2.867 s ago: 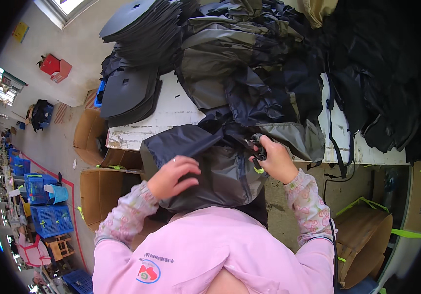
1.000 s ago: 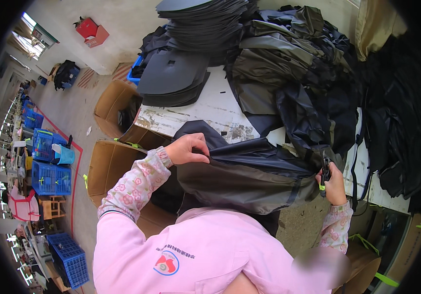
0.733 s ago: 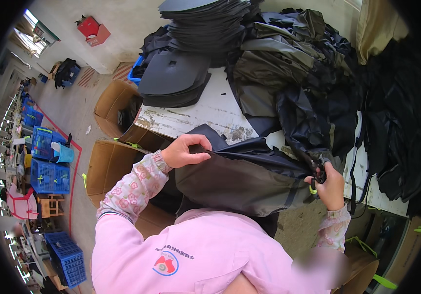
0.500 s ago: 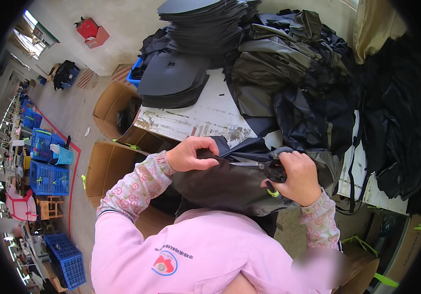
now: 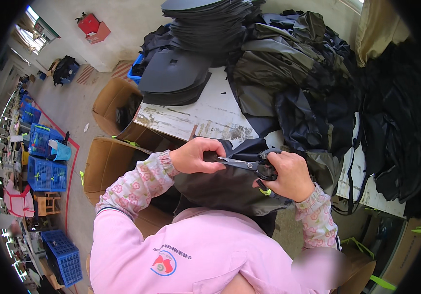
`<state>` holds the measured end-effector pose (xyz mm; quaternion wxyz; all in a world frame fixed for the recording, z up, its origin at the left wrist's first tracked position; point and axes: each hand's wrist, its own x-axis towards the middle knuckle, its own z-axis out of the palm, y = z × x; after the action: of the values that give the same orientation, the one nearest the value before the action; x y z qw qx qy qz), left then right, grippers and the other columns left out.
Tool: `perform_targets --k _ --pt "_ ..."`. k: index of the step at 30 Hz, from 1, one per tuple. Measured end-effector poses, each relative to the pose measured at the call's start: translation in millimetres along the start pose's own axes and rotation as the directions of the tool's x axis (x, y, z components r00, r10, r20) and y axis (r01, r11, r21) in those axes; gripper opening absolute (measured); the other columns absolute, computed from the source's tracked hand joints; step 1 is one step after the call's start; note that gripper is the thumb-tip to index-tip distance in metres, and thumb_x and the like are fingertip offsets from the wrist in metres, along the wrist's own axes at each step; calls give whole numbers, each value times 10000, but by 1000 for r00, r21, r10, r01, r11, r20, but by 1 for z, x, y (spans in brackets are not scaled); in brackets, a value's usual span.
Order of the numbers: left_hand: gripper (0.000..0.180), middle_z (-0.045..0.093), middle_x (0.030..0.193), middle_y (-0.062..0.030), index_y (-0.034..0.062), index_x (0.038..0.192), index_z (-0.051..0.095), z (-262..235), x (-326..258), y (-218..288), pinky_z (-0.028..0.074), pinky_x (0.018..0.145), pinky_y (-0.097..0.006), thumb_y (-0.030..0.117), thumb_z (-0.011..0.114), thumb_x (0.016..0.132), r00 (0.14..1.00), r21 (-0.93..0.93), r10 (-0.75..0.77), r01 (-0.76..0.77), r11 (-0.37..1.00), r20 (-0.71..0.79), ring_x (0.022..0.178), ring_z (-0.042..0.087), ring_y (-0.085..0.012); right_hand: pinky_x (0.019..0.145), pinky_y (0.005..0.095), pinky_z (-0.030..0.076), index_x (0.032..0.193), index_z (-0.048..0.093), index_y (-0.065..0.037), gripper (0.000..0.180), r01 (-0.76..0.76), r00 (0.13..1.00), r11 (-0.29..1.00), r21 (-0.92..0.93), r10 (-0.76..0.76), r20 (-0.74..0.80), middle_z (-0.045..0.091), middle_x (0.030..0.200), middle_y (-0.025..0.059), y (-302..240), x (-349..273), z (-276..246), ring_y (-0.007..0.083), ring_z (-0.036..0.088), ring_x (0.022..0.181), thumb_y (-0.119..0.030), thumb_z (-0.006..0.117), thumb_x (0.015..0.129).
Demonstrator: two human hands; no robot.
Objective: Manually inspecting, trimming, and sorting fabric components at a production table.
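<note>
In my right hand is a pair of scissors with dark handles, the blades pointing left. Their tips lie at the fingers of my left hand, which pinches an edge of dark fabric. That dark olive-black fabric piece hangs over my lap below both hands, with black folds just beyond the blades. A yellow-green tag or strip shows at the scissor handle, under my right hand. Exactly where the blade tips meet the cloth is hard to make out.
A worn white table stands ahead, bearing a stack of dark flat panels and a large heap of dark fabric. Open cardboard boxes stand at my left. Further left are blue crates. Black straps hang at the right.
The scissors have moved left, bringing their tips up to my left hand's fingers. My right hand has shifted left with them; my left hand has moved slightly right.
</note>
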<state>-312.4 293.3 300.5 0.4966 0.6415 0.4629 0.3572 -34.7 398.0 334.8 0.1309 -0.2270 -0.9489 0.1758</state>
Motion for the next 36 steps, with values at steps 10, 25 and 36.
perform_targets --k 10,25,36 --pt "140 594 812 -26 9 834 611 -1 2 9 439 699 -252 63 729 780 998 41 -59 59 997 11 761 546 -118 538 403 468 733 556 -70 496 -1 999 999 37 3 -33 578 599 79 11 -9 12 301 608 585 -449 853 616" --pt "152 608 823 -5 17 891 618 -38 -16 -7 447 705 -242 120 710 825 984 160 -116 137 978 -134 775 537 -79 631 415 477 874 557 -52 395 -408 903 864 295 429 -7 642 793 134 80 -68 10 381 628 769 -212 853 666" --pt "220 612 1100 -136 46 962 621 -15 14 -17 449 918 -417 123 726 785 937 729 183 99 678 -298 1077 560 -339 643 311 456 877 547 13 298 -394 903 755 524 425 67 593 734 111 98 -78 28 180 541 660 -58 796 730"
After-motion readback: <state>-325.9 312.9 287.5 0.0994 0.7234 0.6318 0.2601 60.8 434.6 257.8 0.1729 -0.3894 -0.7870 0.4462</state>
